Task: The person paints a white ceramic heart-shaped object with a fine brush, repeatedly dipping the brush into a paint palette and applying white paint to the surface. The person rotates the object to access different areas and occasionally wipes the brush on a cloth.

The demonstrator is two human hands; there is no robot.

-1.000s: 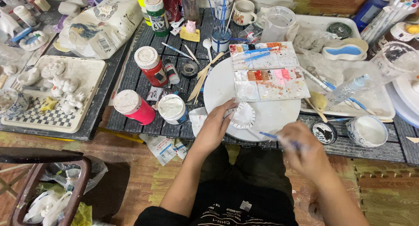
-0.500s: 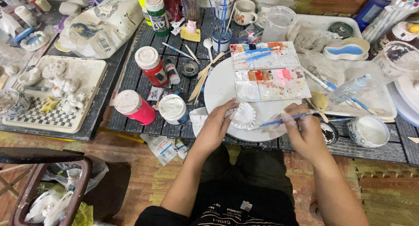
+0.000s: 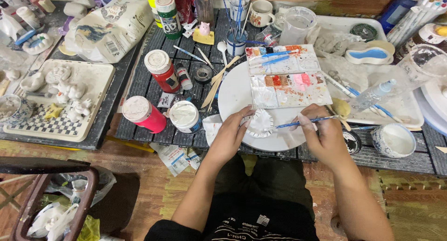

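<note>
The right hand [image 3: 326, 136] has come up from the table's near edge onto the white plate [image 3: 233, 94]. Its blue brush [image 3: 305, 122] now points toward nine o'clock, its tip touching the little white piece [image 3: 260, 123].

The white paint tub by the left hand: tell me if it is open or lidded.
Open. The tub stands upright with no lid on it; white paint shows inside, left of the left hand.
</note>
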